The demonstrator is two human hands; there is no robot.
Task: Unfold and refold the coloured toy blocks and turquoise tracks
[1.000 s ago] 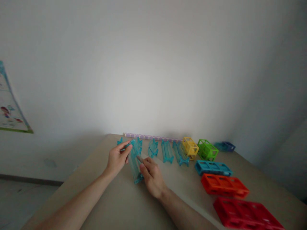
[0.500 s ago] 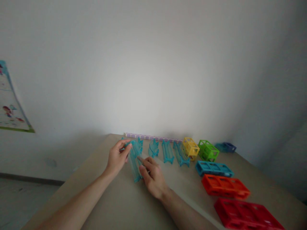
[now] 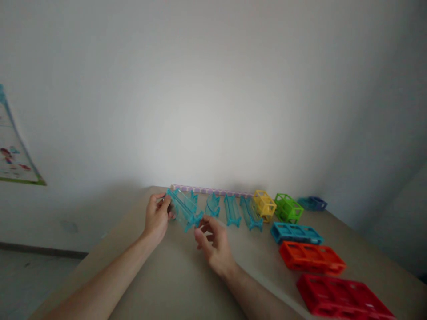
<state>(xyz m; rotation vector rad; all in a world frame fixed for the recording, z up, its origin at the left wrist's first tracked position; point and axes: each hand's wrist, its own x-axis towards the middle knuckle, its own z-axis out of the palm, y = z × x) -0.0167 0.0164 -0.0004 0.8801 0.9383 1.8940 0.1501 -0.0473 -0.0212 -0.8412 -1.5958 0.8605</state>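
Tabletop (image 3: 167, 284) in pale brown spreads beneath both forearms. On its right side, nearest first, lie a red frame (image 3: 343, 295), cut off by the bottom edge, an orange frame (image 3: 312, 258) and a blue frame (image 3: 296, 233), all well apart from the hands. The right hand (image 3: 215, 246) has its thumb and fingers apart, with the fingertips at the near end of a clear blue piece (image 3: 185, 208); whether they touch it, I cannot tell. The left hand (image 3: 156, 218) pinches that piece at its far left end, holding it slanted above the table. It partly hides a small piece (image 3: 194, 198) behind it. To the right come a curved piece (image 3: 212, 205) and two long pieces, the last overlapping in view with a yellow frame (image 3: 264, 206). Beside that sits a green frame (image 3: 288, 209), then a dark blue object (image 3: 317, 203). Along the back edge runs a purple-patterned strip (image 3: 213, 191); a poster (image 3: 16, 155) hangs at far left.
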